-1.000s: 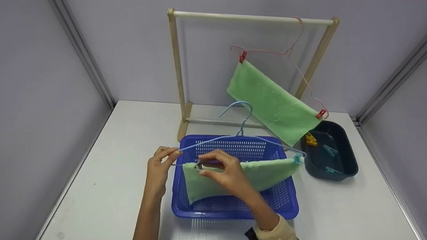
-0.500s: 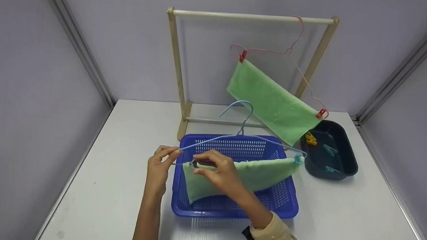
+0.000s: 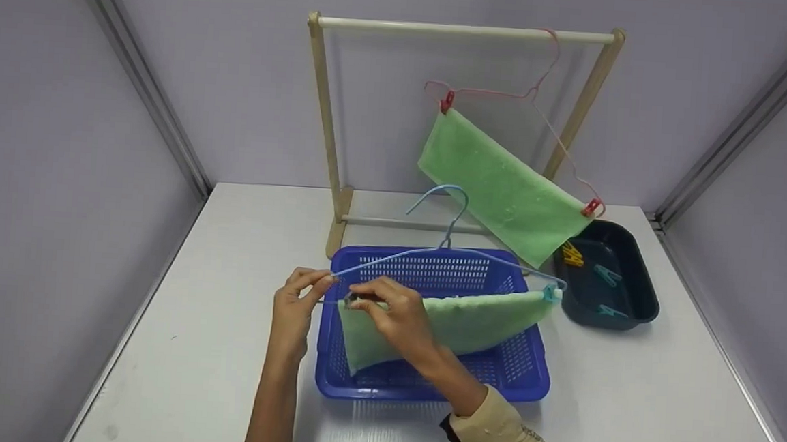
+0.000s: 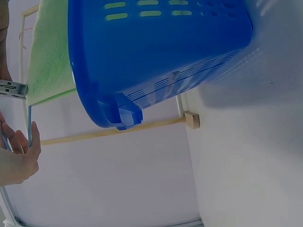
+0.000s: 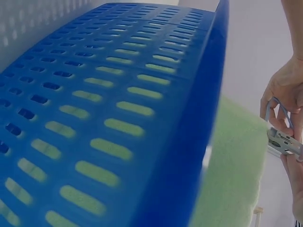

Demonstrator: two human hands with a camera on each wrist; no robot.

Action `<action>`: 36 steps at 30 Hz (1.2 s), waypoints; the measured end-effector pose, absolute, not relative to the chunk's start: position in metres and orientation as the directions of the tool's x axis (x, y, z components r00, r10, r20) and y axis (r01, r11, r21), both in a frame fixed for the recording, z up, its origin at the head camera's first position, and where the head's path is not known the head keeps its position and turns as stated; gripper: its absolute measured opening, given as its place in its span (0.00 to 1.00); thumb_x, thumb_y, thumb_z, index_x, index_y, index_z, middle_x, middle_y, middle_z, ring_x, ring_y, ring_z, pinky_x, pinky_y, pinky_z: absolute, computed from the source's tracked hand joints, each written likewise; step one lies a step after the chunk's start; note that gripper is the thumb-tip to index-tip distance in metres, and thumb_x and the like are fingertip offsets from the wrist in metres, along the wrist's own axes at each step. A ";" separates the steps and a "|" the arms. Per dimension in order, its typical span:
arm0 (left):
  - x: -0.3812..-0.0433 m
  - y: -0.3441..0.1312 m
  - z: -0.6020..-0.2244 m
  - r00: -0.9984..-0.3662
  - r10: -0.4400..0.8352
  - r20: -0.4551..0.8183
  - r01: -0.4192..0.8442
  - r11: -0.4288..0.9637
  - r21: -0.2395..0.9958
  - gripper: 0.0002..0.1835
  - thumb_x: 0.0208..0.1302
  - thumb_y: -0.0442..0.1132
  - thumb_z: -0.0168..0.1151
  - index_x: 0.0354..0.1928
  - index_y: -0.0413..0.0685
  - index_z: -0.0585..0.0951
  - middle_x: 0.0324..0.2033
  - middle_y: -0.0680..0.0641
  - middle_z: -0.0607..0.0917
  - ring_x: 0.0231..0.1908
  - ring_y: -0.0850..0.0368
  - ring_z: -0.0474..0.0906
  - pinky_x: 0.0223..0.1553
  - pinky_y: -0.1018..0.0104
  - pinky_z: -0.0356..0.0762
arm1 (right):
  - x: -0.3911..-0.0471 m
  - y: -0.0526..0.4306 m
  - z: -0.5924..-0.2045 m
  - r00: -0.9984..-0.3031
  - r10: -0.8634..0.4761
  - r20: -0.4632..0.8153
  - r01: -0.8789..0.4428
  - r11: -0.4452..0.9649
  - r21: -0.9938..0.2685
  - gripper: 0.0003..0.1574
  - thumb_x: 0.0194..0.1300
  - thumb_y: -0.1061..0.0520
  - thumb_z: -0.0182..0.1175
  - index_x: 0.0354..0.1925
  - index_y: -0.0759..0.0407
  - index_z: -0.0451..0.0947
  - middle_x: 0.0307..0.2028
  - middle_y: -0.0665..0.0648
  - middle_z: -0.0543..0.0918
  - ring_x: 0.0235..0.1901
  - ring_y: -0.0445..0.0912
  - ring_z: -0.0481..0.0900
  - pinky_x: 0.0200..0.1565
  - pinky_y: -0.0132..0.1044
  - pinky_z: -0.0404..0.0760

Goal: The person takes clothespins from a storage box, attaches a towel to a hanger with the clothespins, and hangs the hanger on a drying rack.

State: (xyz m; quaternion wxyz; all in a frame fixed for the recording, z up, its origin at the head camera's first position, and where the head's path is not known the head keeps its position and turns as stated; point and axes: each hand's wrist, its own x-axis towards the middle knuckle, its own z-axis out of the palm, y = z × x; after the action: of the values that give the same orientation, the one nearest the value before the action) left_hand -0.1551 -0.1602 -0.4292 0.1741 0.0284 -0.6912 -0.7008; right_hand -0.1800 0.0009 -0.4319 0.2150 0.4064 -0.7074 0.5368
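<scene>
My left hand (image 3: 294, 310) pinches the left end of a blue clothes hanger (image 3: 391, 256) between thumb and fingers. A light green cloth (image 3: 476, 322) hangs along the hanger's lower bar, over the basket. At its right end a teal clothespin (image 3: 550, 293) clamps it to the hanger. With thumb and fingertips, my right hand (image 3: 401, 315) pinches a grey clothespin (image 5: 284, 141) at the cloth's upper left corner. The left wrist view shows that clothespin (image 4: 14, 89) with its tip right at the cloth corner, just above the fingers on the hanger.
A blue perforated basket (image 3: 430, 395) stands beneath the cloth. Behind it is a wooden rack (image 3: 325, 107) with a white rod (image 3: 439, 29). From the rod a pink hanger (image 3: 490, 93) carries another green cloth (image 3: 505, 187) with red clothespins. A dark tray (image 3: 645, 291) at right holds several clothespins.
My right hand has moved left along the cloth's top edge with the grey clothespin, to the left corner, and its fingers have drawn closer together. The left hand holds almost still.
</scene>
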 end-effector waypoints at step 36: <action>-0.153 -0.159 -0.431 -0.947 -0.266 0.182 0.179 0.033 0.983 0.11 0.62 0.33 0.59 0.39 0.28 0.81 0.32 0.47 0.76 0.42 0.53 0.69 0.41 0.62 0.67 | -0.190 0.000 -0.432 -0.534 -0.565 0.629 -0.831 0.214 -0.513 0.16 0.56 0.59 0.64 0.43 0.65 0.78 0.34 0.56 0.77 0.35 0.44 0.79 0.39 0.27 0.76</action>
State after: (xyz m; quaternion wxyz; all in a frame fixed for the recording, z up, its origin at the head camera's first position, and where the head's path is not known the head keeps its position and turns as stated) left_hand -0.1531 -0.1591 -0.4314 0.1604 0.0310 -0.7004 -0.6948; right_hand -0.1901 -0.0002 -0.4323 0.1554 0.4572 -0.7636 0.4288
